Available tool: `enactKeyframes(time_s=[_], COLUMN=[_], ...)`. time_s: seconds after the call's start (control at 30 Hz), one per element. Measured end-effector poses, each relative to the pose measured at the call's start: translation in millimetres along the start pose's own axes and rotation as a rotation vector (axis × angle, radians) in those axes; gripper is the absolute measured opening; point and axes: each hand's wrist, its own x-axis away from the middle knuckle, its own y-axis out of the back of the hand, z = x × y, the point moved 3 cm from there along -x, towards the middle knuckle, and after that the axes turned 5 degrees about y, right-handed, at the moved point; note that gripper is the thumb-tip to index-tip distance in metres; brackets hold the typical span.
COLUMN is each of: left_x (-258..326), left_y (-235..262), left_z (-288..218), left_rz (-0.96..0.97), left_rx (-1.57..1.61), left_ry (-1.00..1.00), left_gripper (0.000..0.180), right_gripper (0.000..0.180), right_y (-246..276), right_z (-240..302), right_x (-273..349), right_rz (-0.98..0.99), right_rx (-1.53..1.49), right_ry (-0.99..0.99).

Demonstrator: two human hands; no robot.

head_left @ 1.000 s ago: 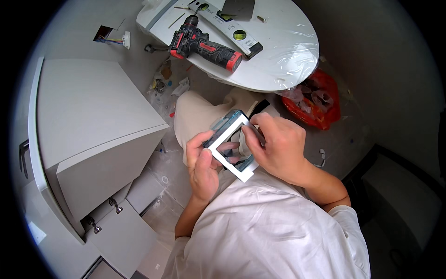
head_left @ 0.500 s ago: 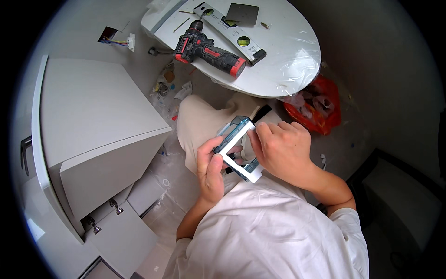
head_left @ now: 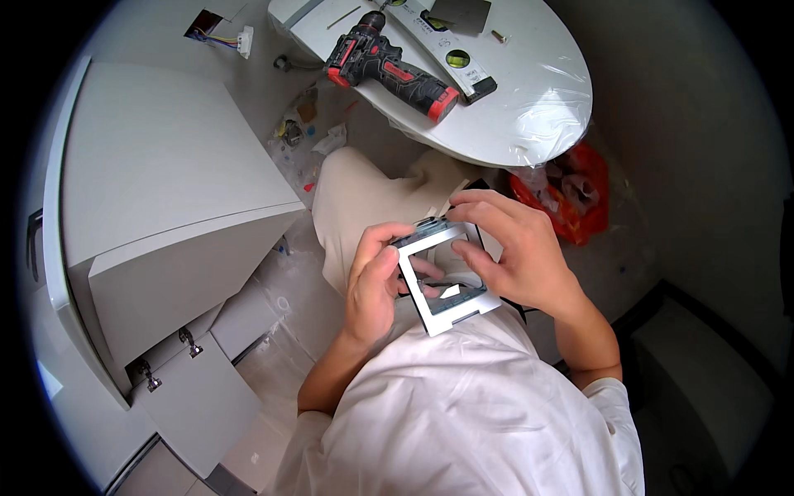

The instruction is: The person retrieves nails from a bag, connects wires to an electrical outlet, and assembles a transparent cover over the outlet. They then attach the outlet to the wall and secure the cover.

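Over my lap I hold a waterproof socket cover [head_left: 447, 320], a white square frame with clear bluish plastic behind it and an open middle. My left hand [head_left: 372, 285] grips its left side, thumb on the front edge, with some fingers visible through the opening. My right hand [head_left: 529, 256] is curled over the upper right corner. Its fingers reach across the top edge and its thumb lies at the opening. The right fingertips' exact contact is partly hidden.
Ahead, a plastic-wrapped white oval surface [head_left: 529, 99] carries a cordless drill [head_left: 389, 70] and a spirit level [head_left: 442, 50]. A red bag [head_left: 591, 215] lies beyond my right hand. At left stands a grey cabinet [head_left: 182, 165]; wires [head_left: 219, 39] stick out of the wall.
The cover has turned so its white front faces up more. My right hand has opened out from a closer curl and moved onto the top corner. The view has shifted slightly.
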Motion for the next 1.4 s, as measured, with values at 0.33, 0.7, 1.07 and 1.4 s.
enactKeyframes(time_s=[0.33, 0.7, 1.07, 1.4], left_x=[1.9, -0.6, -2.9, 0.6], left_y=[3.8, 6.3, 11.7, 6.5], left_z=[2.7, 0.7, -2.4, -7.2], left_rz=[0.032, -0.024, -0.025, -0.035], left_rx=[-0.118, -0.189, -0.201, -0.254], left_ry=[0.029, 0.015, 0.024, 0.048], left_gripper=[0.04, 0.026, 0.025, 0.021], right_gripper=[0.024, 0.021, 0.019, 0.019], right_y=[-7.5, -16.4, -14.8, -23.9], right_z=[-6.4, -15.7, -9.5, -13.9], right_x=[6.5, 11.2, 6.5, 2.3], right_rz=[0.183, 0.223, 0.248, 0.391], right_rx=[-0.118, -0.396, -0.334, -0.486], right_ry=[-0.222, -0.321, -0.165, -0.285])
